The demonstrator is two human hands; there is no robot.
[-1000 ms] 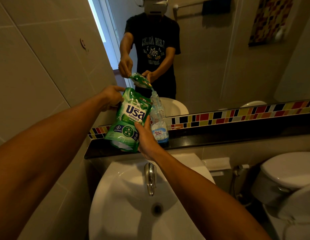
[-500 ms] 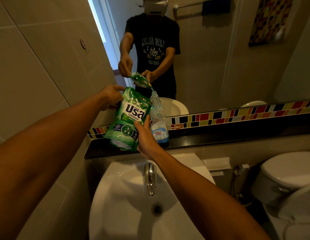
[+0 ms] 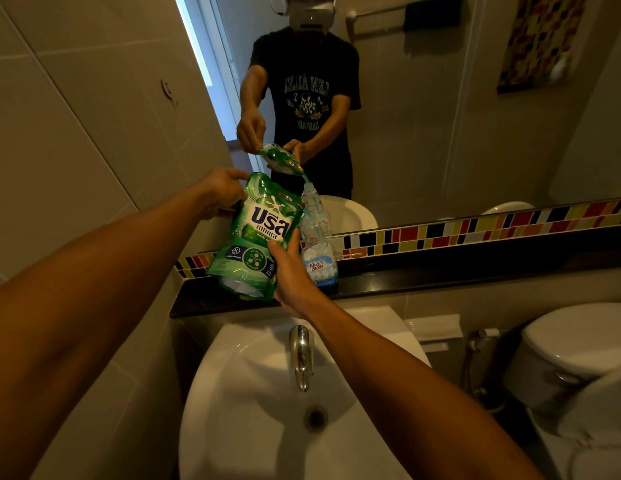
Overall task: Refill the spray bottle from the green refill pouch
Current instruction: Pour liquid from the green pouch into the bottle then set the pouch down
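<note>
The spray bottle point(image 3: 317, 251) is stood on the ledge point(image 3: 440, 271) behind the sink point(image 3: 267, 427). The refill pouch point(image 3: 255, 237) is held tilted at its left, touching its neck.

You have a dark, glossy shelf point(image 3: 440, 275) running along the wall under the mirror, above the white sink point(image 3: 253, 427). A strip of coloured tiles point(image 3: 475, 228) backs it. Only the clear bottle point(image 3: 317, 251) stands on it, upright, near its left end, its base on the dark surface.
</note>
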